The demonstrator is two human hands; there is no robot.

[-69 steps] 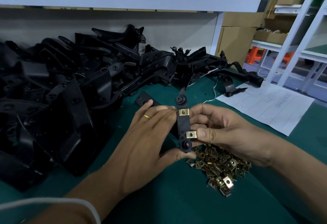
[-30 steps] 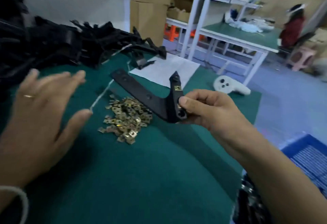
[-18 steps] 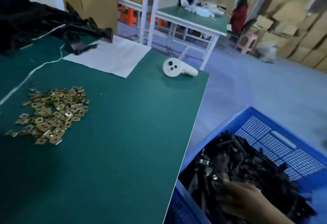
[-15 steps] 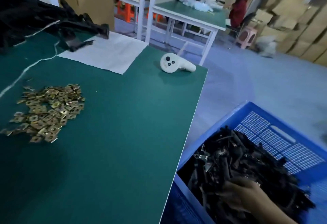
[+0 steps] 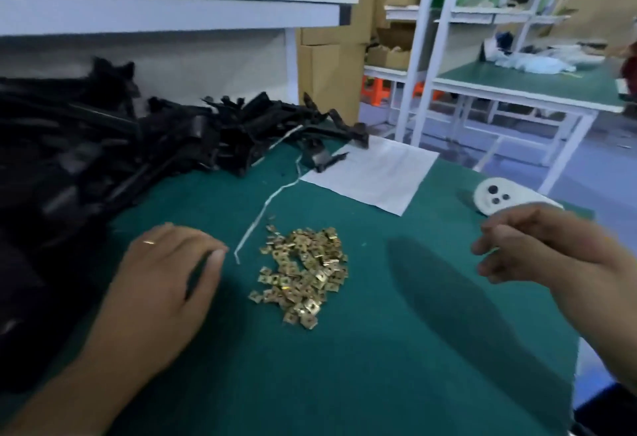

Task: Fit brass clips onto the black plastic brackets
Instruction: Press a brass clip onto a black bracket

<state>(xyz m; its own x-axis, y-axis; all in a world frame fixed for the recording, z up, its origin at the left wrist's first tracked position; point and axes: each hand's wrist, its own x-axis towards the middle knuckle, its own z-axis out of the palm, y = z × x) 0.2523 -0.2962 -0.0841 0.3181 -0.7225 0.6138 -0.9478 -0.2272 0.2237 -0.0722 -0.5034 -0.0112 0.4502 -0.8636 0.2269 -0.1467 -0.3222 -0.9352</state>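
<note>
A heap of small brass clips [image 5: 303, 273] lies on the green table [image 5: 344, 366] between my hands. A large pile of black plastic brackets [image 5: 103, 160] covers the table's left and back. My left hand [image 5: 169, 277] rests palm down on the mat just left of the clips, fingers apart, a ring on one finger, holding nothing. My right hand [image 5: 537, 246] hovers over the table's right side, fingers loosely curled and empty. Both hands are blurred by motion.
A white paper sheet [image 5: 372, 173] lies behind the clips, a white strap [image 5: 265, 208] runs beside it. A white controller [image 5: 499, 198] sits near the right table edge. A white shelf [image 5: 172, 8] overhangs the back. Another green workbench [image 5: 524, 84] stands beyond.
My right hand put the clipped bracket into the blue crate on the floor and has come back empty over the table. The view has swung back left to the clips and brackets.
</note>
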